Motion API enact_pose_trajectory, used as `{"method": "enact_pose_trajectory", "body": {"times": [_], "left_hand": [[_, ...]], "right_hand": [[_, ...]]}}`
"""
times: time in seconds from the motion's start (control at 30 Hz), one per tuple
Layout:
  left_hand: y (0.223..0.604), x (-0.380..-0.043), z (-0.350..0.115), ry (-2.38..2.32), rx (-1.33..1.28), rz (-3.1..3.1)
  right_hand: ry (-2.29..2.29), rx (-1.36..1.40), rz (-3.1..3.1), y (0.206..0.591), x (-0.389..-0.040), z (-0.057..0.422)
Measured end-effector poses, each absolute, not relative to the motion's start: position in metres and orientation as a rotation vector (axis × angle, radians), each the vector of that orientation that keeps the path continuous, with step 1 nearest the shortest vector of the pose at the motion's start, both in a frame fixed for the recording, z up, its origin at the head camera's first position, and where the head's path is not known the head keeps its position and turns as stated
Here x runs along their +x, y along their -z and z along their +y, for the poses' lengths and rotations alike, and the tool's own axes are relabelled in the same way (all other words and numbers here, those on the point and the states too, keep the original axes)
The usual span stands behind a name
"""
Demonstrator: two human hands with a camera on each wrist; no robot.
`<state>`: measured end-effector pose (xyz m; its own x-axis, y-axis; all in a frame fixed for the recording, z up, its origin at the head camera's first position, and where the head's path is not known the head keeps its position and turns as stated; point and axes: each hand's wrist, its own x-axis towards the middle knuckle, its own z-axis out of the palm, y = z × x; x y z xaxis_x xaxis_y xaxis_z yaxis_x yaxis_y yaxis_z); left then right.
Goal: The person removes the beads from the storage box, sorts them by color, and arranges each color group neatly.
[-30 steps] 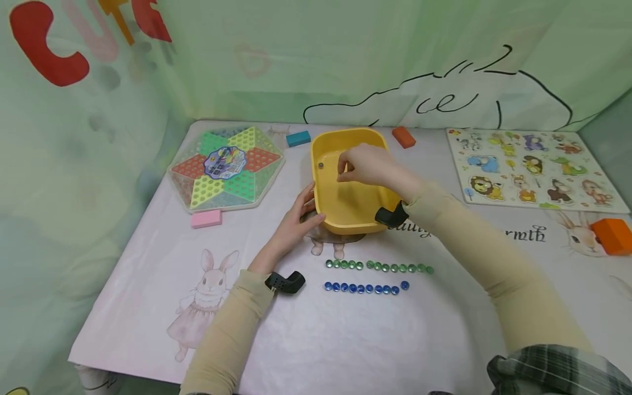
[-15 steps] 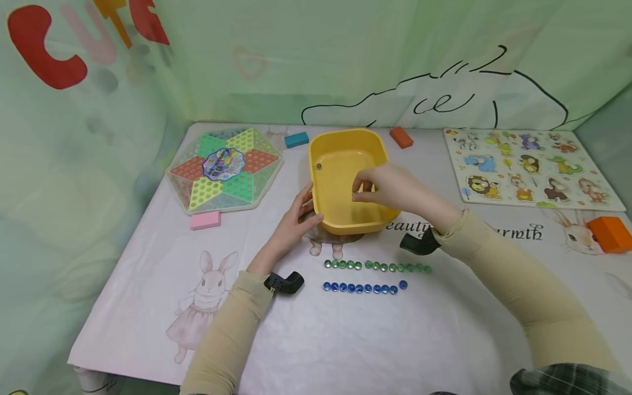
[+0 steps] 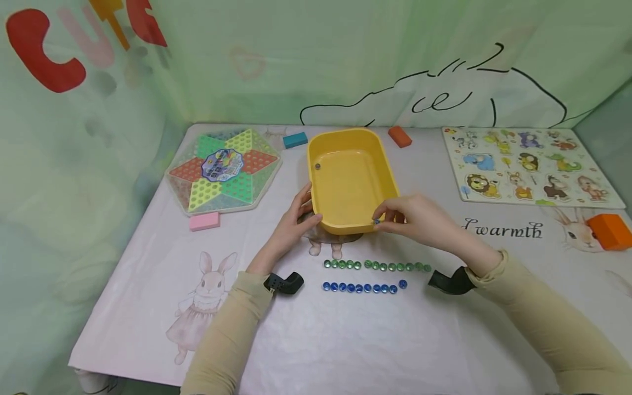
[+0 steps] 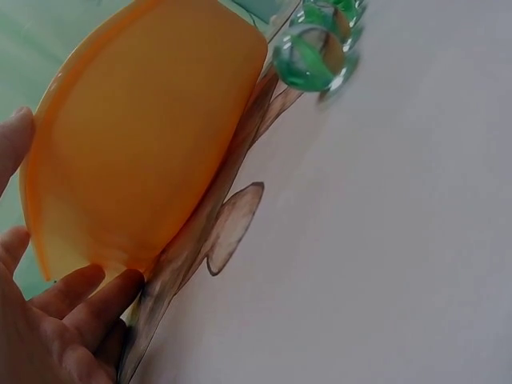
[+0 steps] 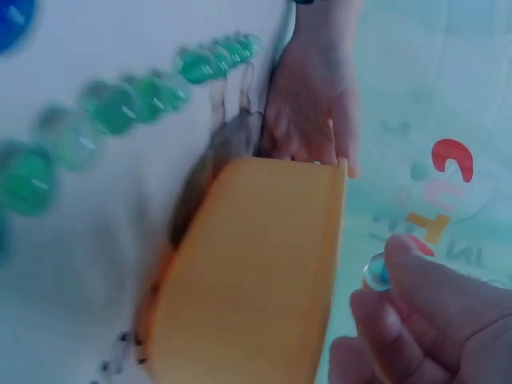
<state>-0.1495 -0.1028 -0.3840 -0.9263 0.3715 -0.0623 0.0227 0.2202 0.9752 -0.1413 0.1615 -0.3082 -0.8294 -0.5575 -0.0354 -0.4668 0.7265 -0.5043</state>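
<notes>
My right hand (image 3: 417,222) pinches a clear glass marble with blue inside (image 5: 376,272) between thumb and fingertips, over the near right corner of the yellow plastic tub (image 3: 353,224). My left hand (image 3: 293,222) holds the tub's left wall, thumb at the rim and fingers against the outside, as the left wrist view also shows. One small dark marble (image 3: 317,166) lies inside the tub by its left wall. In front of the tub, green marbles (image 3: 392,267) form a row on the cloth, with a row of blue marbles (image 3: 359,288) nearer me; its rightmost marble sits slightly higher.
A Chinese checkers board (image 3: 224,170) lies left of the tub, with a pink block (image 3: 204,221) at its front edge. Behind are a blue block (image 3: 295,140) and an orange-red block (image 3: 400,136). An animal puzzle board (image 3: 533,167) and an orange block (image 3: 609,232) lie right.
My right hand has come from inside the tub toward me and right, bringing the marble to the near right rim. My left hand stays at the tub's side.
</notes>
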Motion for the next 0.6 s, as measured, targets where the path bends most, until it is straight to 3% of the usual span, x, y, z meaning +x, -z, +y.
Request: {"method": "enact_pose_trajectory", "body": {"times": [0.6], "left_hand": [[0.381, -0.150, -0.103, -1.775, 0.389, 2.208]], "right_hand": [[0.647, -0.815, 2.541, 0.337, -0.092, 0.210]]}}
